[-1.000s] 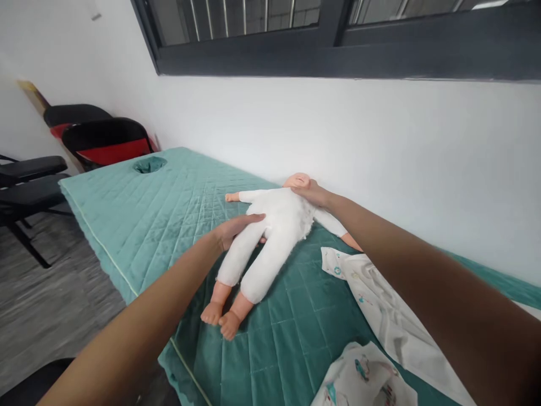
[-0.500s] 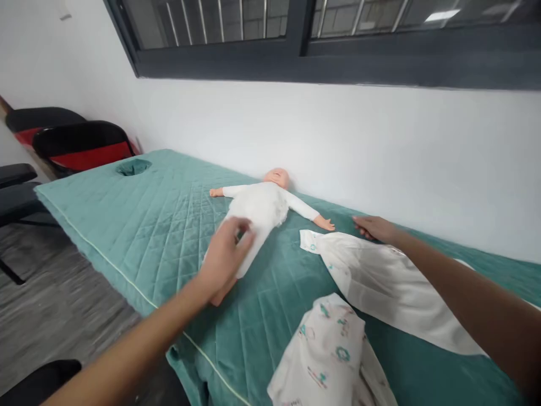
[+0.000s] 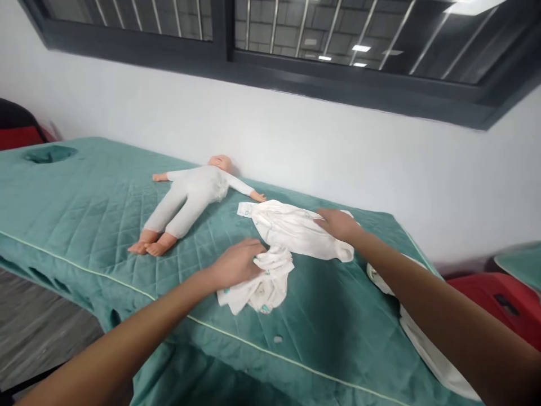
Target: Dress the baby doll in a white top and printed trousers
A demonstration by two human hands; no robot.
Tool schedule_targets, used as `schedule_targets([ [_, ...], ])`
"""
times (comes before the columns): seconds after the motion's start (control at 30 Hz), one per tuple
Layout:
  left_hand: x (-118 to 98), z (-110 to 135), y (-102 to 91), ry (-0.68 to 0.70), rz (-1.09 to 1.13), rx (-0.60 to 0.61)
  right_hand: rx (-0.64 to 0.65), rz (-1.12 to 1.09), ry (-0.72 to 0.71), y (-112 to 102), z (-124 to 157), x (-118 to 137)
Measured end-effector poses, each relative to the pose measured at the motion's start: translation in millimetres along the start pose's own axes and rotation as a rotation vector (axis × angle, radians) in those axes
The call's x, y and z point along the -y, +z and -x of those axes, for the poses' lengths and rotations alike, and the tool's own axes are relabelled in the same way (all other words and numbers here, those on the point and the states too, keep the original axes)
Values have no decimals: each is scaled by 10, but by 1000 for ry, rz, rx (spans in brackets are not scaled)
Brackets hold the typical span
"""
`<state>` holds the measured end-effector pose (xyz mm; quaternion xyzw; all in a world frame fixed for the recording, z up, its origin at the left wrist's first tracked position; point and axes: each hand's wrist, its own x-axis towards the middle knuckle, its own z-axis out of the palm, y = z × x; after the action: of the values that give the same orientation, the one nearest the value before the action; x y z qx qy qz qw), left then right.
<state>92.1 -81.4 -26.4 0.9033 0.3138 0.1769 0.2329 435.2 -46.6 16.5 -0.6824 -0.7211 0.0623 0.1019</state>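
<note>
My left hand [image 3: 239, 262] is closed on a crumpled white printed baby garment [image 3: 270, 287], bunched up near the front of the green quilted bed cover [image 3: 329, 316]. My right hand [image 3: 336, 223] grips the upper side of a second white baby garment [image 3: 287, 223], which lies stretched out with its cuff pointing left; the fingertips are partly lost in the folds. A baby doll [image 3: 190, 189] in white clothing lies on its back to the left, arms spread, one of its hands close to that cuff.
Another white cloth [image 3: 439, 349] lies at the right, partly behind my right forearm. The bed cover has a round hole [image 3: 49, 153] at its left end. Beyond the right edge is a red seat [image 3: 499, 299]; a wall and barred window [image 3: 296, 34] stand behind.
My view has swung right. My left hand has moved from above the doll onto the crumpled printed garment and closed on it. My right hand has come down onto the stretched-out garment.
</note>
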Motion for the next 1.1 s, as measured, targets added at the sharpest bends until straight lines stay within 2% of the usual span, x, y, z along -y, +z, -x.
schedule_targets([
  [0.07, -113, -119, -15, 90, -29, -87, 5, 47, -88, -138, 185, 187],
  [0.17, -321, -320, -3, 218, -134, -163, 5, 191, -303, -334, 506, 455],
  [0.27, -548, -510, 26, 364, -250, -165, 14, 249, -419, -482, 845, 625],
  [0.4, -783, -621, 25, 474, -422, -87, 71, 303, -471, -653, 1245, 625],
  [0.47, -857, -603, 1, 460, -500, -58, 98, 285, -427, -732, 1409, 553],
  [0.53, -915, -562, -35, 416, -572, -80, 103, 212, -338, -785, 1547, 469],
  [0.63, -1001, -504, -104, 318, -631, -191, 100, 34, -147, -790, 1711, 401],
  [0.77, -1134, -444, -199, 96, -590, -329, 180, -154, 63, -710, 1850, 508],
  [0.83, -1199, -391, -233, -16, -503, -354, 218, -241, 100, -666, 1868, 613],
  [0.9, -1255, -317, -254, -73, -388, -397, 197, -343, 76, -619, 1839, 715],
  [1.0, -1310, -196, -267, -54, -211, -532, 122, -509, -10, -515, 1730, 863],
  [1.1, -1332, -102, -250, -31, -78, -689, 148, -792, 78, -354, 1615, 1071],
])
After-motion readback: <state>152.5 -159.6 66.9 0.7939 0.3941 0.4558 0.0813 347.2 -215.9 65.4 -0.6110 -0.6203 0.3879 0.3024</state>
